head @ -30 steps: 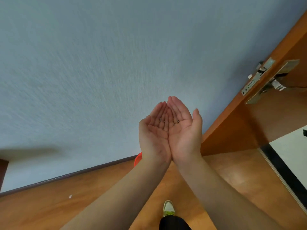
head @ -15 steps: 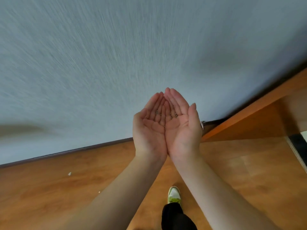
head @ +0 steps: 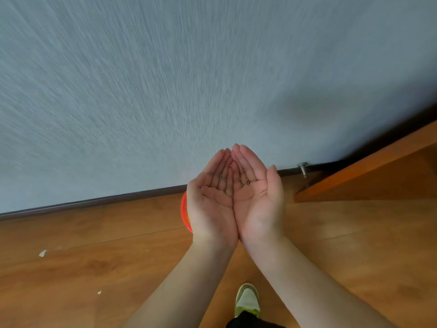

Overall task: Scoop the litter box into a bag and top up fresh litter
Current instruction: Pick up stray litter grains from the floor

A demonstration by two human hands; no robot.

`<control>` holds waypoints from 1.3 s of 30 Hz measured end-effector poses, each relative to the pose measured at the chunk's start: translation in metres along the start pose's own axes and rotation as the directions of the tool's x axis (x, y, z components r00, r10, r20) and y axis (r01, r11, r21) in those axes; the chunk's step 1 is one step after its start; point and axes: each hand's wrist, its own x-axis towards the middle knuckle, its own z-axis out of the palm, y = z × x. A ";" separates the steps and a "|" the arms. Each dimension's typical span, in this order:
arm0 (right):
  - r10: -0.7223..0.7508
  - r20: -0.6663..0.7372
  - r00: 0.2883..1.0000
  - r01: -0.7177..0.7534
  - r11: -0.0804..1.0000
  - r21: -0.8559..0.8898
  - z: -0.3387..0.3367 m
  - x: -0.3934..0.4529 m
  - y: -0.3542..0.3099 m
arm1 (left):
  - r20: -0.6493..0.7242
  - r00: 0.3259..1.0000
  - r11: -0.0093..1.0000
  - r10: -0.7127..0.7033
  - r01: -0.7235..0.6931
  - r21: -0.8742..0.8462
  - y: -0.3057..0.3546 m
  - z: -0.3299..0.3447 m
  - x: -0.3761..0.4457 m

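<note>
My left hand (head: 211, 200) and my right hand (head: 256, 197) are held palm up, side by side with their edges touching, forming a shallow cup in front of me. A few small dark litter grains (head: 246, 182) lie on the fingers of both hands. Neither hand grips anything. No litter box, bag or scoop is in view. Part of a red round object (head: 184, 210) shows on the floor behind my left hand, mostly hidden by it.
A pale grey-blue wall (head: 165, 91) with a dark baseboard (head: 94, 201) stands ahead. An open wooden door (head: 369, 171) and a metal doorstop (head: 303, 168) are at the right. White scraps (head: 43, 253) lie on the wooden floor at left. My shoe (head: 247, 299) is below.
The view has tilted down and swung left, so the door's lock has left the frame. My cupped hands stay together and have sunk lower in view. The red object has reappeared.
</note>
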 end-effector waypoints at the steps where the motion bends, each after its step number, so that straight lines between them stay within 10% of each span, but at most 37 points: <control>1: 0.012 -0.004 1.000 -0.012 1.000 -0.001 -0.012 0.009 0.009 | -0.005 1.000 1.000 0.001 -0.001 -0.004 -0.005 -0.013 0.010; 19: 0.105 -0.002 0.994 -0.105 0.994 -0.002 -0.186 0.128 0.140 | 0.010 1.000 1.000 -0.007 0.007 -0.028 -0.077 -0.193 0.159; 39: 0.013 0.002 1.000 -0.013 0.997 -0.077 -0.226 0.165 0.197 | 0.040 0.999 0.998 -0.037 0.035 0.048 -0.084 -0.248 0.213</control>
